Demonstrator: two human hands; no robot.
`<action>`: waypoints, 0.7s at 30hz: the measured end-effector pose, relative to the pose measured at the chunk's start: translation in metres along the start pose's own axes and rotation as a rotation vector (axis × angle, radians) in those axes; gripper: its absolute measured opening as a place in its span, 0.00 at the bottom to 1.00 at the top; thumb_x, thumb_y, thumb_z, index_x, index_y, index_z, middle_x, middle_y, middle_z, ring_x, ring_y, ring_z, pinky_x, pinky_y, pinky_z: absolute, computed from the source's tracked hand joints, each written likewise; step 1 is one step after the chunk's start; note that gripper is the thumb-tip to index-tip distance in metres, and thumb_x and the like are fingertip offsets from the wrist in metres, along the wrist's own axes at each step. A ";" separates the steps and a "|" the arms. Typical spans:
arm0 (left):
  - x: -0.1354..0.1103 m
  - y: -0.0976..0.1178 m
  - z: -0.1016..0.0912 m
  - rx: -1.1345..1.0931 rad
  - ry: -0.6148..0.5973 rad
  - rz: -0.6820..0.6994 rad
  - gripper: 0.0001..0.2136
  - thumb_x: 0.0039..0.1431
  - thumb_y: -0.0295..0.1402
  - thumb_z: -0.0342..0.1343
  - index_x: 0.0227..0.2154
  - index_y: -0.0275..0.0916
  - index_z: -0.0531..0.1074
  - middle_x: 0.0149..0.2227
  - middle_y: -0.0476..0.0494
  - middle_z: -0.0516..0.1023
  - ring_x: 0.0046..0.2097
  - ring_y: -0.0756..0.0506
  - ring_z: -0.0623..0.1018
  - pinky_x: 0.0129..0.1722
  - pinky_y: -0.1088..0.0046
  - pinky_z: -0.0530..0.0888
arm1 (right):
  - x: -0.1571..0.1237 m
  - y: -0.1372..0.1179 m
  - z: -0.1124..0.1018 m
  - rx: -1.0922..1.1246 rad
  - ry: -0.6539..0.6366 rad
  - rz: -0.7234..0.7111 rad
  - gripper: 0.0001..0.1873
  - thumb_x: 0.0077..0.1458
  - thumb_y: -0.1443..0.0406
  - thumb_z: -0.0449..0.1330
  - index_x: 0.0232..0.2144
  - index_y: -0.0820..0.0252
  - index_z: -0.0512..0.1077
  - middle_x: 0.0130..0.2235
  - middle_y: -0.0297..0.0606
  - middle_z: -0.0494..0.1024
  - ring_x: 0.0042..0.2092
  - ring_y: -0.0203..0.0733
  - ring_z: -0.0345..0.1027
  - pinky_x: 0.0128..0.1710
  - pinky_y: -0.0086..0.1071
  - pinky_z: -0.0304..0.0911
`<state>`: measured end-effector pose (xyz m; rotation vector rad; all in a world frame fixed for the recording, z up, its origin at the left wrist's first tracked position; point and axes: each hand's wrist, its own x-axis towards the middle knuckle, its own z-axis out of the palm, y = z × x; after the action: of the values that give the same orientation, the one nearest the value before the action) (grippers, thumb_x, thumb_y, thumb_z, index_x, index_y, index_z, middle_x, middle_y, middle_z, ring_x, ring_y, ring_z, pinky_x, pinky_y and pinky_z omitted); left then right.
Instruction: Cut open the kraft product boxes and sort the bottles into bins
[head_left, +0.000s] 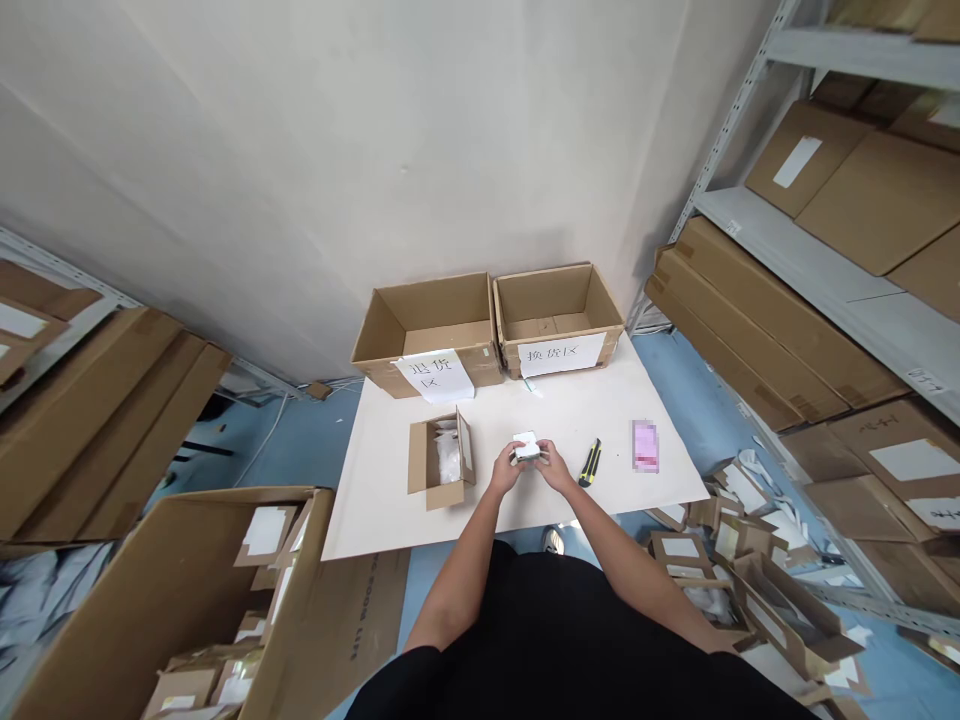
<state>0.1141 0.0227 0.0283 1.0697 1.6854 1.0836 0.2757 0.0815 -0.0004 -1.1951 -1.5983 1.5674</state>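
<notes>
My left hand (507, 468) and my right hand (553, 466) are both closed around a small white box-like item (526, 445), one at each side, just above the white table. Its exact kind is too small to make out. Left of my hands stands an open cardboard carton (456, 493) with its flaps spread and whitish plastic wrapping (448, 455) inside. A black and yellow utility knife (590, 463) lies on the table to the right of my right hand. Farther right is a pink, blurred-out rectangle (645, 446).
Two large open cardboard boxes with handwritten paper signs, one left (390, 375) and one right (510, 357), stand at the back of the table (360, 515). Loaded shelves (795, 230) rise at the right. A big carton (165, 545) of smaller boxes is at the lower left.
</notes>
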 end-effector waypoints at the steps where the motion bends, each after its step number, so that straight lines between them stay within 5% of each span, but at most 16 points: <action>1: 0.001 -0.001 0.003 -0.023 0.022 -0.011 0.21 0.50 0.27 0.62 0.49 0.43 0.76 0.55 0.41 0.80 0.54 0.42 0.80 0.57 0.60 0.76 | 0.001 0.000 0.002 0.046 -0.008 0.009 0.23 0.47 0.65 0.59 0.48 0.52 0.69 0.52 0.39 0.79 0.51 0.47 0.77 0.52 0.42 0.73; 6: 0.013 0.005 0.006 -0.036 0.038 -0.051 0.21 0.50 0.24 0.60 0.49 0.43 0.76 0.49 0.43 0.83 0.48 0.42 0.83 0.54 0.58 0.78 | 0.013 -0.011 0.008 0.132 0.007 0.086 0.21 0.50 0.64 0.57 0.49 0.52 0.69 0.49 0.41 0.80 0.45 0.47 0.79 0.48 0.42 0.75; 10: 0.043 0.036 -0.009 -0.069 0.051 0.010 0.22 0.50 0.25 0.60 0.50 0.42 0.78 0.50 0.42 0.84 0.51 0.40 0.82 0.57 0.58 0.76 | 0.043 -0.047 -0.002 0.081 0.036 0.016 0.18 0.56 0.59 0.58 0.49 0.51 0.72 0.48 0.40 0.81 0.47 0.48 0.78 0.45 0.39 0.75; 21: 0.222 0.233 -0.098 -0.325 -0.012 0.113 0.19 0.66 0.41 0.54 0.54 0.38 0.77 0.51 0.39 0.83 0.53 0.40 0.80 0.56 0.61 0.75 | 0.221 -0.265 -0.051 0.181 -0.039 -0.185 0.26 0.66 0.45 0.56 0.53 0.55 0.75 0.52 0.39 0.80 0.53 0.47 0.73 0.55 0.41 0.69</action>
<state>0.0096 0.2702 0.2307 0.9658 1.3914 1.3669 0.1777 0.3276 0.2267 -0.8991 -1.5092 1.5851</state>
